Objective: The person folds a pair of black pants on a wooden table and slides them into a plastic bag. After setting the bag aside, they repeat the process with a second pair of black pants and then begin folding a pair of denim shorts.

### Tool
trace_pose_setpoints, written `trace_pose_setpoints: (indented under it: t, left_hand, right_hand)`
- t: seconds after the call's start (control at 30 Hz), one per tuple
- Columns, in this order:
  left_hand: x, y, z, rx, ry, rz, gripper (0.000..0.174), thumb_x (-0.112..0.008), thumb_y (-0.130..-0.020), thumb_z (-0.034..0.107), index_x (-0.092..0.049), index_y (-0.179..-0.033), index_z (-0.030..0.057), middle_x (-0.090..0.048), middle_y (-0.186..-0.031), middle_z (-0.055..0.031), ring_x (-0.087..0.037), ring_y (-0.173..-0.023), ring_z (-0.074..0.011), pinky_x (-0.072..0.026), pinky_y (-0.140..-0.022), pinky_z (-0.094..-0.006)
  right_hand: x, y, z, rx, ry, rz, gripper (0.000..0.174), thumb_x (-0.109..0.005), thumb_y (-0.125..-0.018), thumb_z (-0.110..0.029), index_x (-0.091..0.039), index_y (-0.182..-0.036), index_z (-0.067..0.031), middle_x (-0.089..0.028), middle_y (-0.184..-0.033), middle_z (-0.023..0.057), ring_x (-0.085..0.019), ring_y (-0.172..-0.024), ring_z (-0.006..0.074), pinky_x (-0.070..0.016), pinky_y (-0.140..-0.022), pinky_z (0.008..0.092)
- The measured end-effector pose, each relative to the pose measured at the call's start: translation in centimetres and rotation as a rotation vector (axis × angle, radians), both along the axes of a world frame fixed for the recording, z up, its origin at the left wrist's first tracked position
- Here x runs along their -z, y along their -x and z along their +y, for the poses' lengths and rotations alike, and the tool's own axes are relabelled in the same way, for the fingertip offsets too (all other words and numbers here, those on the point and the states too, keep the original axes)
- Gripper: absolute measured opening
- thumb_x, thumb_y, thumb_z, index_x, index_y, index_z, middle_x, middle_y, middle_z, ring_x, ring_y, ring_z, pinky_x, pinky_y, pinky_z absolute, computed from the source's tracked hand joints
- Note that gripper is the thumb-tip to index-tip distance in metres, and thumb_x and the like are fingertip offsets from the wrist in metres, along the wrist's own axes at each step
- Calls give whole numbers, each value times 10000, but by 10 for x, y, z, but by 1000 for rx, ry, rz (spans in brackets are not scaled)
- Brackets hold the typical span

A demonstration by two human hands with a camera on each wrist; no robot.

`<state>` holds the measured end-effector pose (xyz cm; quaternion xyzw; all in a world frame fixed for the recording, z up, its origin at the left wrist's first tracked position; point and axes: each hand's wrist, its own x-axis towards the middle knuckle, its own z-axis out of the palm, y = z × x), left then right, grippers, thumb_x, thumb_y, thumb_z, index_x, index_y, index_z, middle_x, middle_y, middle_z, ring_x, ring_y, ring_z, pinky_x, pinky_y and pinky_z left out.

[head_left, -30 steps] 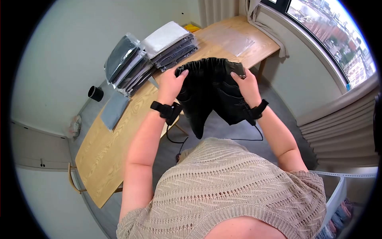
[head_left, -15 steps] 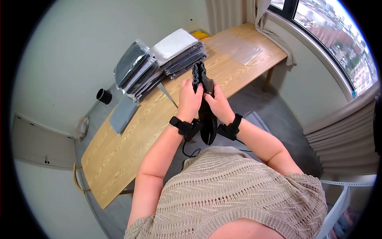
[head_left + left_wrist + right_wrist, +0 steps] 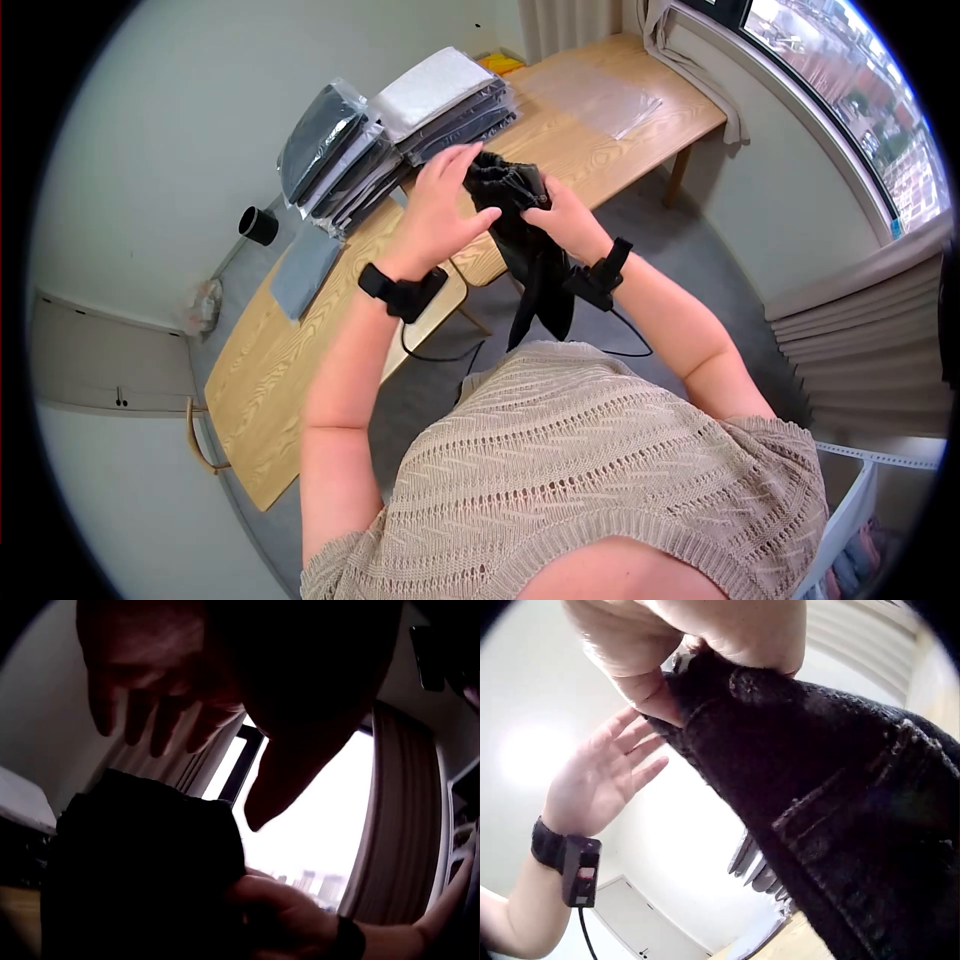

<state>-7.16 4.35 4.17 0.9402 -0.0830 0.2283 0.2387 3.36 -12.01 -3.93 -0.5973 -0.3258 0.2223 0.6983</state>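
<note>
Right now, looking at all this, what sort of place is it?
Probably a small room used for folding and packing clothes: a long wooden table bears stacks of bagged folded garments and a flat clear bag, the right hand grips a black garment, and a window shows city buildings.

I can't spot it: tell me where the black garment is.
Head view, centre: the black garment hangs over the table edge, its top gripped by the right hand, the open left hand close beside.
</note>
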Motion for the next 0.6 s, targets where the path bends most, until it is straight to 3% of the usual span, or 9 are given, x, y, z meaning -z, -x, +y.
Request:
trace_pose_setpoints:
  t: [0.1,0.17,0.2,0.27,0.3,0.4,0.47,0.53,0.6]
  left_hand:
    - [-7,-7,-1,82,-244,-10,798,-783,-629,220,-405,-1310,47,-424,-1325,-139,-365,-1266,-314,-302,-1050,-391]
    - [-4,-11,-2,100,-383,83,736,-798,-593,216,-480,-1237,57,-509,-1234,-132,-448,-1188,-315,-374,-983,-375]
    - [-4,-15,-3,109,-381,90,736,-798,-593,216,-480,-1237,57,-509,-1234,-132,-448,-1188,-315,-374,-983,-375]
    - [-3,-21,-4,51,-219,409,628,-801,-576,202,-547,-1137,77,-590,-1083,-122,-539,-1038,-318,-439,-875,-374]
    - [4,-22,-4,75,-227,285,491,-790,-586,201,-597,-1022,88,-619,-949,-107,-574,-910,-319,-464,-776,-379]
    - [-1,-26,-11,26,-263,355,426,-776,-608,217,-612,-979,87,-617,-941,-100,-576,-905,-306,-467,-754,-375]
    - [-8,-27,-15,13,-270,338,367,-765,-624,226,-624,-929,80,-618,-908,-100,-584,-872,-303,-470,-723,-369]
    - [-12,-28,-13,11,-249,251,353,-763,-624,218,-626,-916,74,-619,-885,-106,-587,-845,-311,-471,-712,-363]
    - [-25,-25,-14,3,-246,270,334,-764,-623,201,-623,-889,56,-617,-857,-110,-590,-825,-310,-471,-706,-354]
  right_hand:
    - [3,-3,-3,-114,78,-22,514,-548,-740,15,-431,-1240,41,-559,-1082,71,-531,-969,130,-426,-885,268]
    - [0,0,-7,-152,92,-55,523,-552,-741,6,-430,-1248,38,-559,-1083,67,-528,-973,127,-420,-892,268]
    - [-2,2,-10,-193,107,-93,531,-555,-741,-3,-428,-1256,34,-558,-1084,63,-526,-977,125,-415,-898,267]
    - [2,-1,-13,-188,119,-99,550,-562,-742,-26,-423,-1273,19,-562,-1096,68,-524,-995,127,-408,-908,270]
    - [3,-3,-15,-188,134,-142,560,-561,-742,-31,-419,-1281,11,-559,-1112,72,-520,-1009,127,-403,-913,266]
    - [5,-8,-24,-171,181,-177,593,-563,-731,-37,-402,-1301,-10,-559,-1142,95,-520,-1058,155,-384,-947,285]
    - [13,-11,-31,-72,45,-277,608,-572,-720,-33,-399,-1303,-19,-569,-1133,103,-521,-1086,187,-372,-970,315]
    - [18,-12,-39,-56,58,-283,540,-548,-718,5,-433,-1245,-22,-571,-1129,114,-524,-1107,208,-358,-995,311]
    - [43,-18,-43,-28,175,-256,517,-602,-722,-18,-458,-1218,-30,-576,-1122,112,-536,-1072,203,-374,-974,312]
